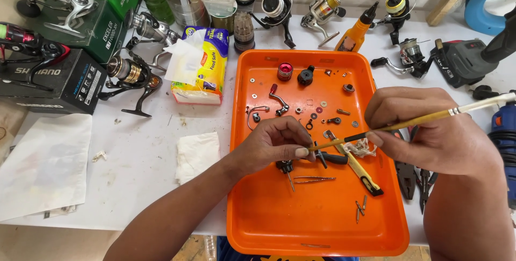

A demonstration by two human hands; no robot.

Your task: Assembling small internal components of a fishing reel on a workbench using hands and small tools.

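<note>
A worktable seen from above, read from left to right. At the far left, dark reel boxes (51, 81) are stacked with fishing reels (129, 75) resting on and beside them; a yellow pack of tissues (201, 67) lies just right of those, and a loose white tissue (196, 153) sits near the edge of an orange tray (317, 223).

The left hand (271, 145) reaches in over the tray's left side. Its fingers (301, 152) are pressed together, pinching a small dark reel part (285, 165) whose thin shaft points down toward the tray floor. The part sits under the fingertips, mostly hidden by them.

The right hand (430, 132) comes in from the right, fingers closed in a pen-like grip around a thin brush (419, 118) with a yellowish handle. The brush tip meets the left fingertips, right at the part.

Just below lie tweezers (314, 179), a yellow-handled tool (360, 172) and a wad of soiled tissue (363, 147). Tiny washers and screws (317, 111) are scattered across the tray's upper half.

The hold on the part looks slight, so a firm push from the brush could flick it out of the fingers. A sleeve or wrist sweeping low could also scatter the washers.

At the far right, pliers (406, 178) rest beside the tray.
</note>
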